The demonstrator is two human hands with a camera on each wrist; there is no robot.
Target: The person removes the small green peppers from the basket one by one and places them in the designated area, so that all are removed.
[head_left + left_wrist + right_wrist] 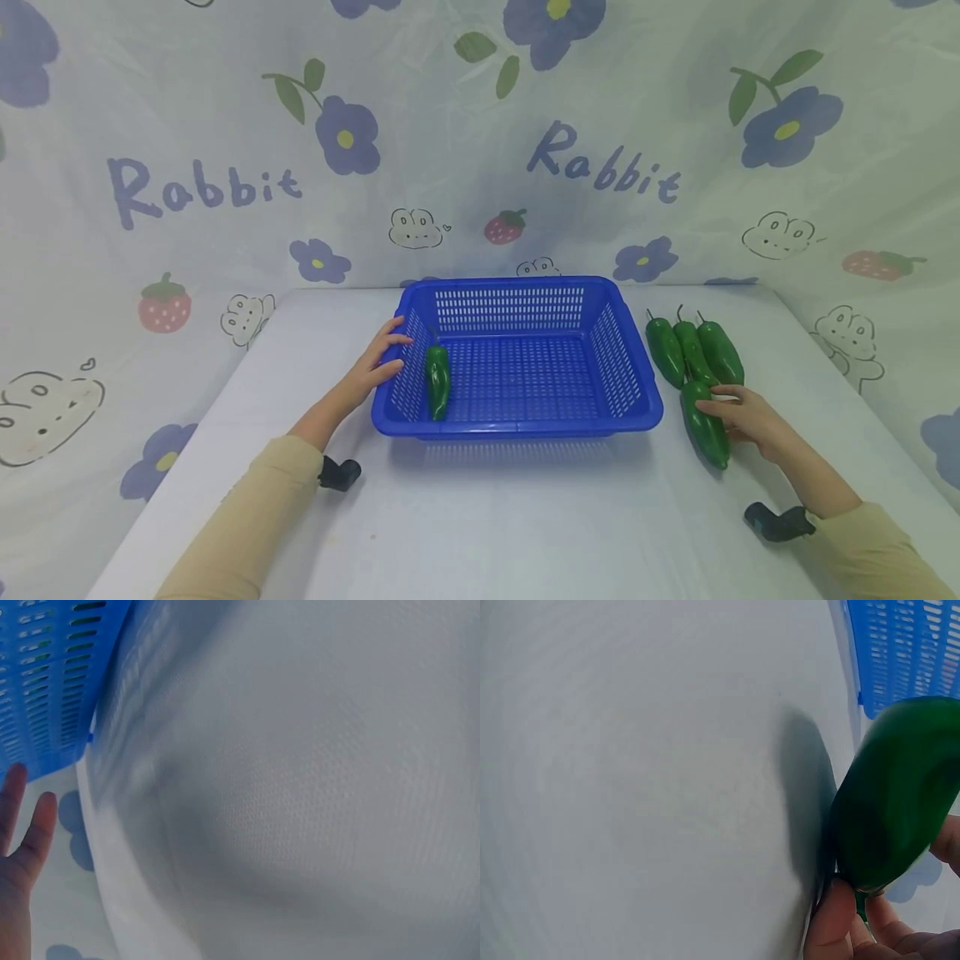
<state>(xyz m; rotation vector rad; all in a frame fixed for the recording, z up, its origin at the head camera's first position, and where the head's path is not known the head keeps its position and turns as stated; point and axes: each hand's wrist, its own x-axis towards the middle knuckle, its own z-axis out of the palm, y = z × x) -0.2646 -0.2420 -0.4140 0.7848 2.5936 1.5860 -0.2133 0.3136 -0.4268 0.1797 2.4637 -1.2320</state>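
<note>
A blue plastic basket (pixel 517 429) with slotted walls stands on the white table. One green chili pepper (pixel 438 382) lies inside it along the left wall. My left hand (pixel 375 358) rests at the basket's left rim; in the left wrist view two straight fingers (pixel 36 832) show beside the outer wall. To the right of the basket, my right hand (pixel 753 417) pinches another green chili pepper (pixel 703 425) between thumb and fingers. That pepper's rounded body fills much of the right wrist view, with fingertips around its stem end.
Three more green chili peppers, a left one (pixel 664 352), a middle one (pixel 692 353) and a right one (pixel 722 353), lie just beyond the held pepper. A patterned cloth (pixel 465 150) hangs behind the table. Dark wrist devices (pixel 778 523) sit at both sleeves.
</note>
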